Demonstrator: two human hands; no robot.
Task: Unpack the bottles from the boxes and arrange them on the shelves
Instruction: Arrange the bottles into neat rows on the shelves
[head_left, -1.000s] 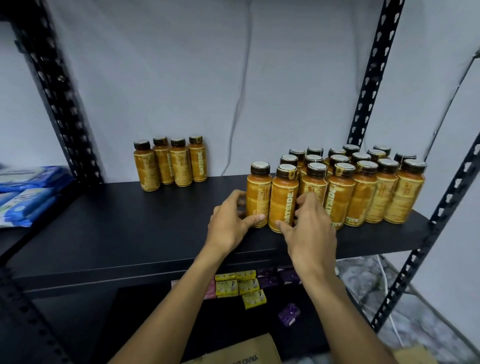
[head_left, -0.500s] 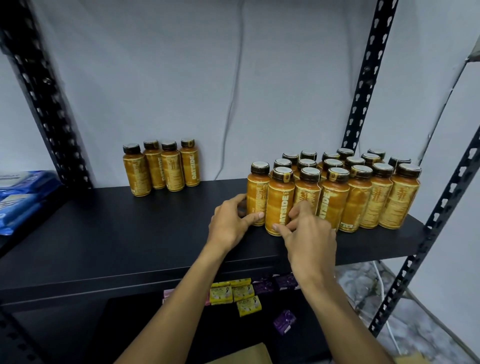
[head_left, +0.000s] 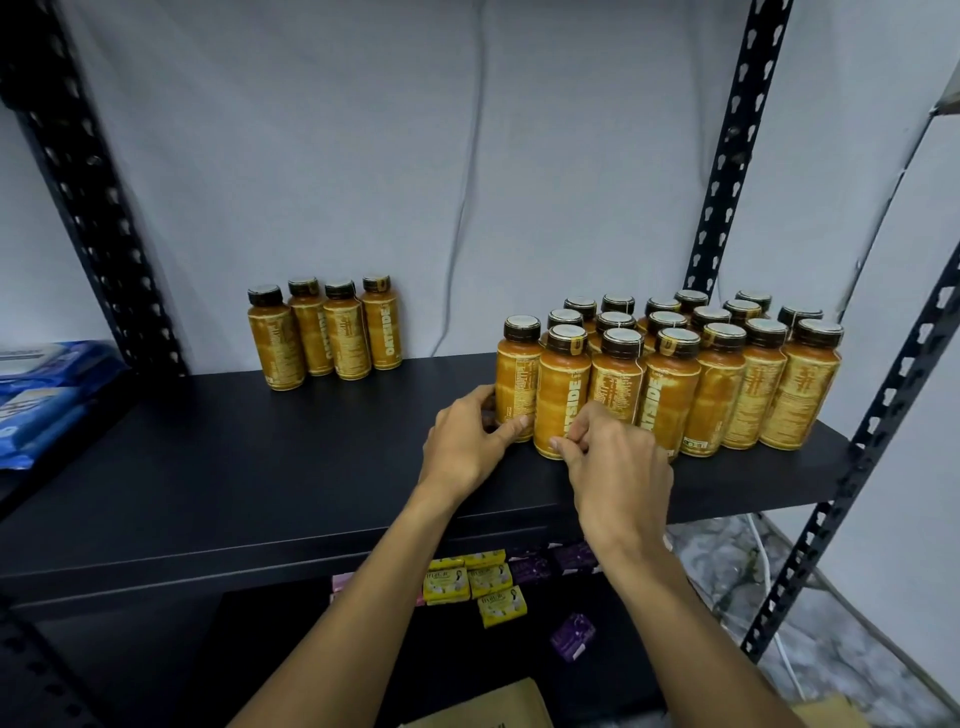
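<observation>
Several gold-labelled bottles with dark caps stand packed on the right half of the black shelf (head_left: 260, 467). My left hand (head_left: 462, 441) grips the base of the leftmost bottle (head_left: 517, 379) of that group, thumb in front and fingers behind it. My right hand (head_left: 613, 467) pinches the bottom of the front bottle (head_left: 563, 389) next to it, fingertips on its lower label. A separate row of several bottles (head_left: 324, 332) stands at the back left of the shelf, out of reach of both hands.
Blue soft packs (head_left: 41, 395) lie on a neighbouring shelf at far left. Small yellow boxes (head_left: 478, 582) and purple boxes (head_left: 571, 636) sit on the lower shelf. A cardboard box flap (head_left: 498, 712) shows at the bottom edge. Black perforated uprights (head_left: 727, 156) frame the rack.
Both hands stay at the bases of the same two front-left bottles. The two bottles have closed up slightly against the group.
</observation>
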